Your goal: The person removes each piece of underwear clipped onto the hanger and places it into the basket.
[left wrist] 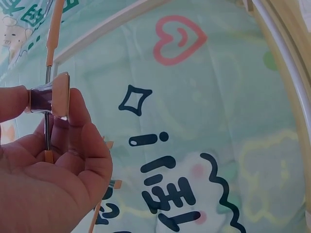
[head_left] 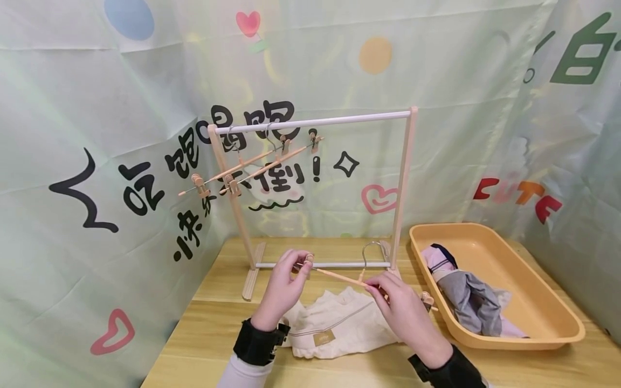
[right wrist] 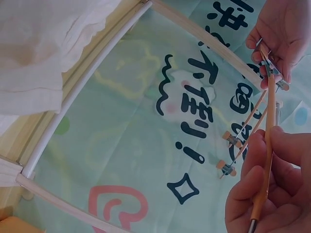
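Both hands hold up a wooden clip hanger (head_left: 339, 277) above the table, its metal hook pointing upward. My left hand (head_left: 286, 285) pinches the clip (left wrist: 51, 97) near the hanger's left end between thumb and fingers. Around the bar, right of the hook, the fingers of my right hand (head_left: 405, 310) are curled. The hanger's other clip (head_left: 427, 300) shows beyond that hand. Beneath them, a cream garment (head_left: 339, 326) with a thin dark stripe and a tan label lies on the table.
A small garment rack (head_left: 315, 121) stands behind the hands, with two clip hangers (head_left: 271, 164) hanging at its left side. At the right, an orange tray (head_left: 524, 280) holds several folded clothes (head_left: 468, 302). Printed fabric (head_left: 315, 54) encloses the back and sides.
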### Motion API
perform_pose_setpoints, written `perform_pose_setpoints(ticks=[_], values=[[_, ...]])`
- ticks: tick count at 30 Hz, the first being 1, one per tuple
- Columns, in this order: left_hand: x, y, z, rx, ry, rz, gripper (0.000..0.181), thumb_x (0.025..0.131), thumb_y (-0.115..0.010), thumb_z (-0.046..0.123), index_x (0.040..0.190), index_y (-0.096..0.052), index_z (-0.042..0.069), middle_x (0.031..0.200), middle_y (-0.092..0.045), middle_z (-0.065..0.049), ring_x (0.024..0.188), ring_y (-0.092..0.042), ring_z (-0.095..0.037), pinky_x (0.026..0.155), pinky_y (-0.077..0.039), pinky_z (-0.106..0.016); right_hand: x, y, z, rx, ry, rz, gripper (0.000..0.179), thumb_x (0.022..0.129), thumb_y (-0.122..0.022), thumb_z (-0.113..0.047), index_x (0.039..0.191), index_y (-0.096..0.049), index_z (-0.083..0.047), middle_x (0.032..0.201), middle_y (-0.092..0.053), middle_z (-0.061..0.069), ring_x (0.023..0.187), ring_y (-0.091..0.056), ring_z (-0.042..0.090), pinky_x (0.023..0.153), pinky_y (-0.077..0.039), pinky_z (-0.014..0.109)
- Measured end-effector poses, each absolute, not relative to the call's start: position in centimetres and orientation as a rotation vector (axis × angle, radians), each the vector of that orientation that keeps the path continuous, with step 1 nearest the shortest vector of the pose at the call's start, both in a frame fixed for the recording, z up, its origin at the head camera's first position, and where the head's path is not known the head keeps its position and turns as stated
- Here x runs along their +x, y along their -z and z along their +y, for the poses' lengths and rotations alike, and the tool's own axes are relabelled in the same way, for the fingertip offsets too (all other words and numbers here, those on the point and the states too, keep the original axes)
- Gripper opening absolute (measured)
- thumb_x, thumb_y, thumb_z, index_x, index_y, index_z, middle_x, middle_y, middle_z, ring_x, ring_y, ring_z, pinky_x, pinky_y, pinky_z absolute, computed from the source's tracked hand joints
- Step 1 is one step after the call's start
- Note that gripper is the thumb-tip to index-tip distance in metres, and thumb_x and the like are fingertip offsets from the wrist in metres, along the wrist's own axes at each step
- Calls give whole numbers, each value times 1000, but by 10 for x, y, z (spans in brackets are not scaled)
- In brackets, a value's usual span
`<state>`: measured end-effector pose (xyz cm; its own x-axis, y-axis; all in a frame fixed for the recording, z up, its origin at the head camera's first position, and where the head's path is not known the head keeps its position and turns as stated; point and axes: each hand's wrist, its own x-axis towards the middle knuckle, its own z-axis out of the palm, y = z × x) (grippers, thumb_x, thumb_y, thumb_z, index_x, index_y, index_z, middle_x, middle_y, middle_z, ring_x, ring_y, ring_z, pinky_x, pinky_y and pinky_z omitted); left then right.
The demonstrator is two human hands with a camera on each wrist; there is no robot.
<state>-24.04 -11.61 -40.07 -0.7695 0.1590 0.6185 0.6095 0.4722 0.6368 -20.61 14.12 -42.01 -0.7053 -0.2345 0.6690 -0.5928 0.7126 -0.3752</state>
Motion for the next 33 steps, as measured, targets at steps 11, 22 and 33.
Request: perform_pose_setpoints(ticks=[11,22,33], values=[[-241,401,-115,-631,1269,-2244,25,96,-55,27,110,-64,8,96,-60,0,81,-55,-10,71,-54,-36,-207,421,142,640,-768,-2303,9,87,-68,-15,95,-66,-20,86,-59,-10,70,-48,3,56,-49,27],[-242,401,-115,-645,1308,-2228,23,95,-56,29,108,-64,11,95,-61,-1,80,-56,-10,70,-55,-35,-208,420,144,640,-752,-2283,9,86,-69,-15,94,-67,-19,86,-59,-10,71,-49,3,56,-50,28],[-242,402,-117,-694,1358,-2226,24,95,-56,27,108,-63,7,97,-62,-5,84,-59,-12,69,-56,-34,-209,421,145,644,-744,-2274,10,86,-69,-15,95,-67,-20,86,-59,-10,68,-48,3,54,-48,27]])
